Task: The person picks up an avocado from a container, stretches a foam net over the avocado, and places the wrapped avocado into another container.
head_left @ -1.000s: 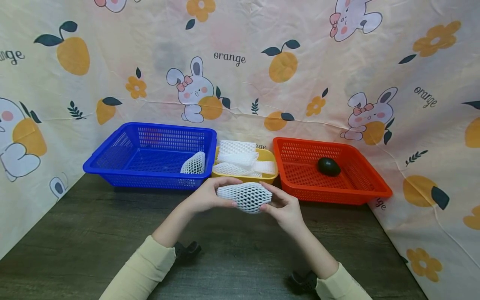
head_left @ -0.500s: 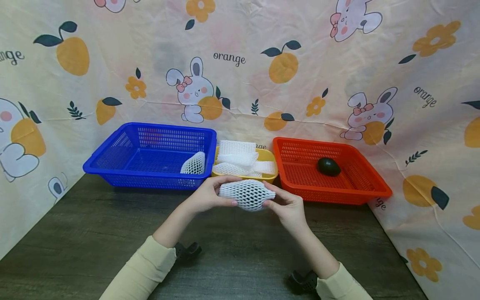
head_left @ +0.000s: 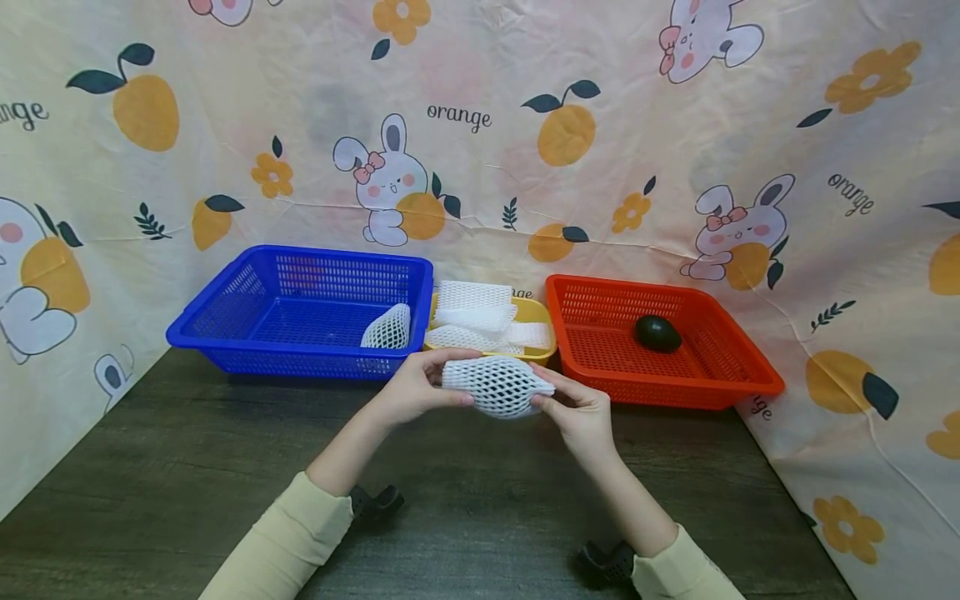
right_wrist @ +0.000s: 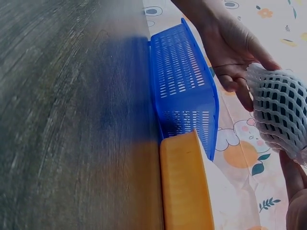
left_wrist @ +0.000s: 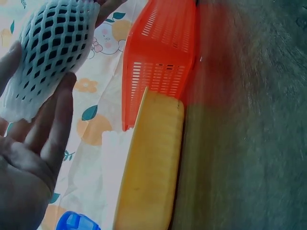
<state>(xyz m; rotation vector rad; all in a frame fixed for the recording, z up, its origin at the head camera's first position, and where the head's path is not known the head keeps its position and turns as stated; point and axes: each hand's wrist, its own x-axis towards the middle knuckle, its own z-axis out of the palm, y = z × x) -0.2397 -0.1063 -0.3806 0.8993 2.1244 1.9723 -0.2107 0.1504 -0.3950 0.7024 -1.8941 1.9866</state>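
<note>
A white foam fruit net (head_left: 497, 387), stretched around a dark oval fruit, is held up above the table in the head view. My left hand (head_left: 412, 390) grips its left end between thumb and fingers. At the other end, my right hand (head_left: 581, 417) pinches the narrowed tip. Dark skin shows through the mesh of the foam net (left_wrist: 57, 43) in the left wrist view. An avocado (head_left: 657, 333) lies bare in the red basket (head_left: 645, 387). Another netted fruit (head_left: 388, 327) rests in the right front corner of the blue basket (head_left: 300, 358).
Between the two baskets stands a yellow bin (head_left: 534, 310) holding several flat white foam nets (head_left: 476, 317). A patterned cloth (head_left: 480, 183) hangs behind and at the sides. The dark wooden table (head_left: 465, 517) lies beneath both hands.
The netted fruit has shifted slightly right and up with both hands. My right hand has drawn outward, and the net's right end is now longer and narrower.
</note>
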